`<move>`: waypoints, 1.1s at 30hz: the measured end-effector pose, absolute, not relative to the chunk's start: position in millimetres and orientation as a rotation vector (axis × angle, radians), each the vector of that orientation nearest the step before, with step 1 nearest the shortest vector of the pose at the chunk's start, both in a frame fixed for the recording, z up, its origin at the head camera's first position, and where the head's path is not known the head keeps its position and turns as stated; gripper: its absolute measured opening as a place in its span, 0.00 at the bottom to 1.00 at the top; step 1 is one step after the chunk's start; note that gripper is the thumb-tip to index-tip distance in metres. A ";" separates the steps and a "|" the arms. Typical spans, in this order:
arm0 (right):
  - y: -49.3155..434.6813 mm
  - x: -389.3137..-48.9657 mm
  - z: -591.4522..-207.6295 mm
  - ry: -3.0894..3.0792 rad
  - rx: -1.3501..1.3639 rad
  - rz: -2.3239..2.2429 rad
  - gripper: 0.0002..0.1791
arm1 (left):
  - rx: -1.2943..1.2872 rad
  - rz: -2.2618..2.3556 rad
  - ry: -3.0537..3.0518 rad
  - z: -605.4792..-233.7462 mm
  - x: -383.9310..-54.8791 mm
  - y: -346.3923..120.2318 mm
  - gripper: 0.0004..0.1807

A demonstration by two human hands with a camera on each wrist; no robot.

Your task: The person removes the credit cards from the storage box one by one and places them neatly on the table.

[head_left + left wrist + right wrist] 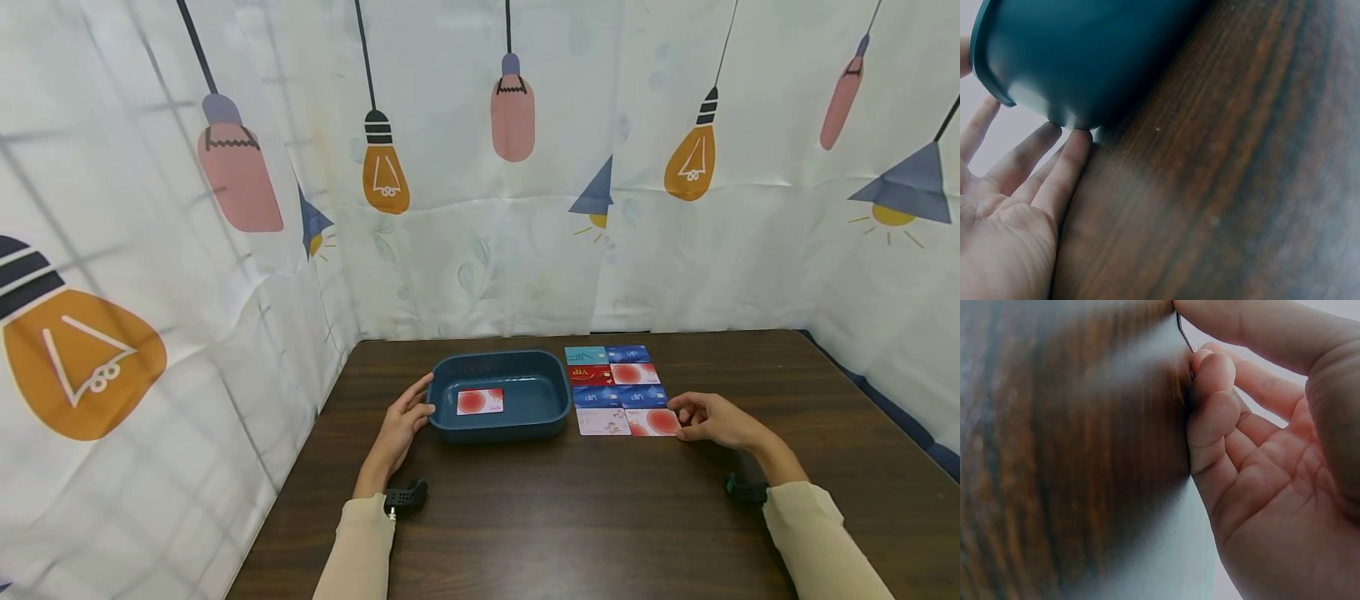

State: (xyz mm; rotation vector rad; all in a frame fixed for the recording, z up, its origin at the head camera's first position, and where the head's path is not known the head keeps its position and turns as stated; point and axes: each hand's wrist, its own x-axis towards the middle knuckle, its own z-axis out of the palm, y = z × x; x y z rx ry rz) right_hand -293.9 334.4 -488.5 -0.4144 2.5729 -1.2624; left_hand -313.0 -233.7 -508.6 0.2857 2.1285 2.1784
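My left hand [401, 427] rests against the left end of a dark blue-green rectangular basin [495, 433]. In the left wrist view, the extended fingertips [1079, 140] touch the basin's outer wall close to the tabletop. One white and red card [481, 402] lies inside the basin. To its right, several cards form a block two columns wide. My right hand [712, 419] holds the right edge of the bottom-right white and red card [652, 422], thumb and index finger at its corners. The other fingers of that hand curl in against the table, as the right wrist view shows.
Beside the held card lie a pale pink card [604, 422] and blue cards [642, 396]. A red card [592, 375] and a teal card [585, 356] sit farther back. The brown wooden table [570, 517] meets a white lamp-print curtain [480, 275] behind.
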 end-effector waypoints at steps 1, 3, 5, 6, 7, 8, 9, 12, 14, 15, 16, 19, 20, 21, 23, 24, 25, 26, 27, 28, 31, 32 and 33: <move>334.6 -294.1 -488.6 2.570 -0.422 -1.263 0.31 | 0.285 2.180 2.127 -508.8 -313.2 -233.8 0.33; 334.6 -294.4 -488.7 2.569 -0.432 -1.264 0.30 | 0.286 2.183 2.125 -509.0 -313.5 -233.9 0.33; 334.6 -294.9 -489.5 2.570 -0.433 -1.264 0.29 | 0.287 2.188 2.122 -509.5 -313.7 -234.1 0.33; 334.4 -294.9 -489.7 2.572 -0.436 -1.261 0.28 | 0.287 2.188 2.123 -509.7 -313.6 -234.3 0.33; 334.2 -295.1 -489.9 2.569 -0.449 -1.264 0.27 | 0.290 2.185 2.124 -509.7 -313.6 -234.4 0.32; 333.7 -295.2 -489.9 2.571 -0.453 -1.264 0.27 | 0.291 2.185 2.125 -509.8 -313.6 -234.5 0.32; 333.3 -295.2 -489.8 2.575 -0.455 -1.261 0.26 | 0.291 2.184 2.126 -509.7 -313.5 -234.5 0.32; 332.0 -295.2 -488.9 2.582 -0.465 -1.256 0.25 | 0.294 2.175 2.130 -509.4 -313.2 -234.6 0.32; 331.2 -295.6 -488.6 2.595 -0.467 -1.245 0.24 | 0.295 2.178 2.128 -509.1 -313.1 -234.4 0.32; 331.0 -295.7 -488.4 2.598 -0.467 -1.243 0.24 | 0.297 2.179 2.127 -509.0 -313.2 -234.2 0.32; 330.8 -296.0 -488.3 2.598 -0.470 -1.243 0.24 | 0.297 2.182 2.125 -508.9 -313.2 -234.1 0.32; 330.5 -296.5 -488.1 2.598 -0.471 -1.247 0.24 | 0.295 2.190 2.122 -508.6 -313.3 -233.6 0.32; 330.4 -296.5 -488.0 2.598 -0.471 -1.247 0.23 | 0.295 2.190 2.122 -508.7 -313.5 -233.5 0.33; 330.3 -296.5 -487.9 2.597 -0.473 -1.247 0.23 | 0.293 2.190 2.122 -508.7 -313.5 -233.4 0.33; 330.1 -296.5 -487.9 2.605 -0.472 -1.240 0.23 | 0.288 2.189 2.124 -508.7 -313.6 -233.3 0.33; 330.0 -296.5 -487.8 2.608 -0.470 -1.236 0.23 | 0.286 2.188 2.125 -508.7 -313.6 -233.2 0.33; 329.9 -296.5 -487.8 2.612 -0.471 -1.232 0.23 | 0.284 2.187 2.126 -508.8 -313.8 -233.2 0.32; 329.8 -296.5 -487.8 2.615 -0.470 -1.229 0.23 | 0.284 2.184 2.128 -508.9 -313.9 -233.2 0.32; 329.8 -296.6 -487.8 2.617 -0.471 -1.227 0.23 | 0.282 2.183 2.129 -508.8 -313.8 -233.2 0.32; 329.7 -296.6 -487.8 2.621 -0.471 -1.224 0.23 | 0.282 2.181 2.131 -508.8 -313.8 -233.2 0.32; 329.7 -296.8 -488.0 2.630 -0.474 -1.214 0.23 | 0.283 2.170 2.142 -508.9 -313.8 -233.3 0.32; 329.8 -296.9 -488.1 2.633 -0.474 -1.212 0.23 | 0.284 2.168 2.144 -508.9 -313.8 -233.3 0.32; 329.9 -297.0 -488.3 2.636 -0.474 -1.211 0.23 | 0.284 2.166 2.146 -508.9 -313.7 -233.4 0.32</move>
